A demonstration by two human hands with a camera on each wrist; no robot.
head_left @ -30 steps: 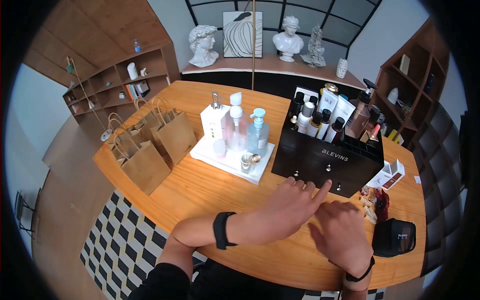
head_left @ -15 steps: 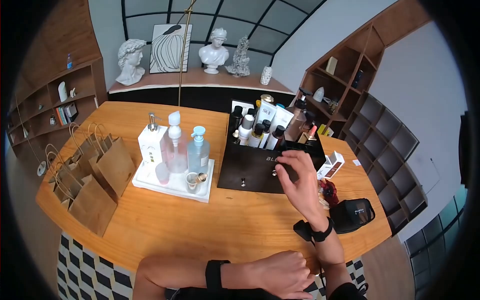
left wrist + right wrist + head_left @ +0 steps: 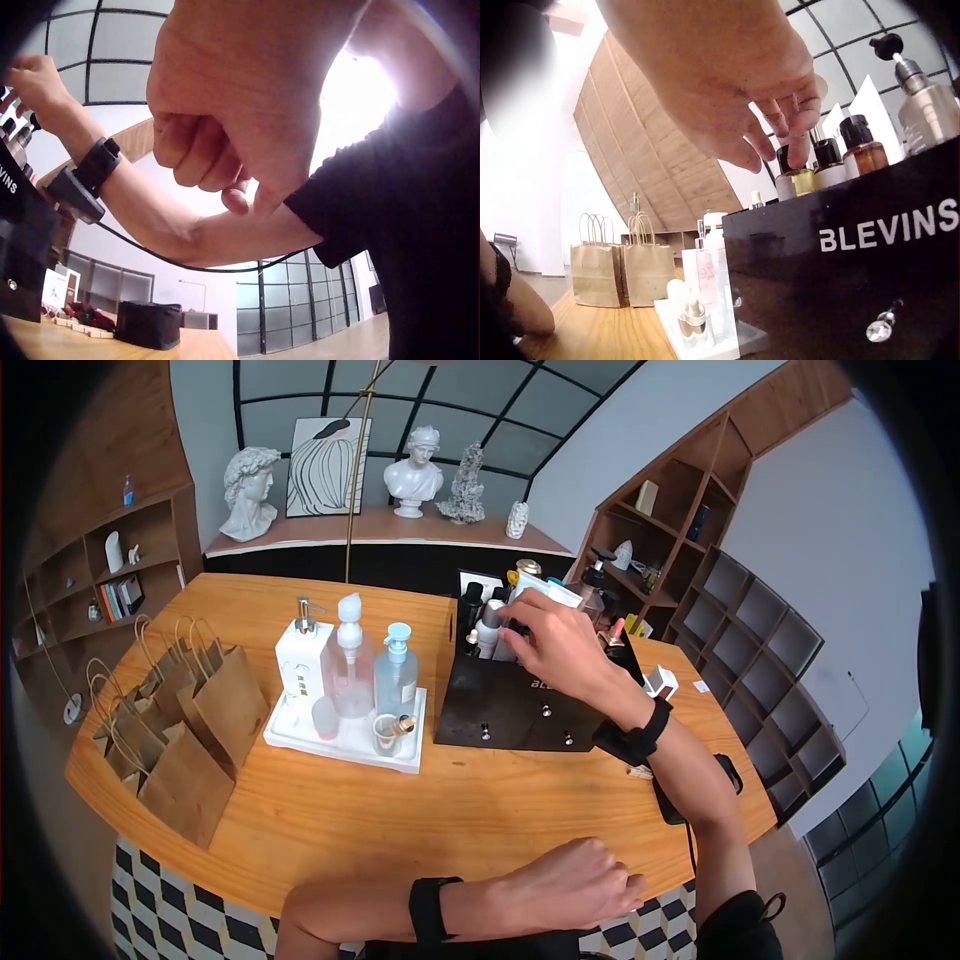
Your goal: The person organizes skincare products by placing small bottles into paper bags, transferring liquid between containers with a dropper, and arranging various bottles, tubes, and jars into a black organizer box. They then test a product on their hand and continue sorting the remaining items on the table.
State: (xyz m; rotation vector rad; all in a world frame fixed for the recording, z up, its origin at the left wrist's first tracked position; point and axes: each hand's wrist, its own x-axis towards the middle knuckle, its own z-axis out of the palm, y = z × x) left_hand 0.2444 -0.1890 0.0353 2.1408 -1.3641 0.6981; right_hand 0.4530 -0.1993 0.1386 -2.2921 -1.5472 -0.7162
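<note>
My right hand is over the front of the black cosmetics organizer, among its bottles and tubes. In the right wrist view, the fingers of that hand are bent downward, in front of the black cap of a yellowish bottle; whether they touch it I cannot tell, and no grip shows. My left hand lies low at the table's near edge, below the organizer. The left wrist view shows this hand with its fingers curled in and nothing held.
A white tray with pump bottles and a small glass stands left of the organizer. Brown paper bags stand at the table's left. To the right are a black pouch, a dark red item and a white box.
My left hand has drawn back from the organizer's front to the near edge, its fingers now curled. My right hand has risen to the bottles at the top. The view has swung right.
</note>
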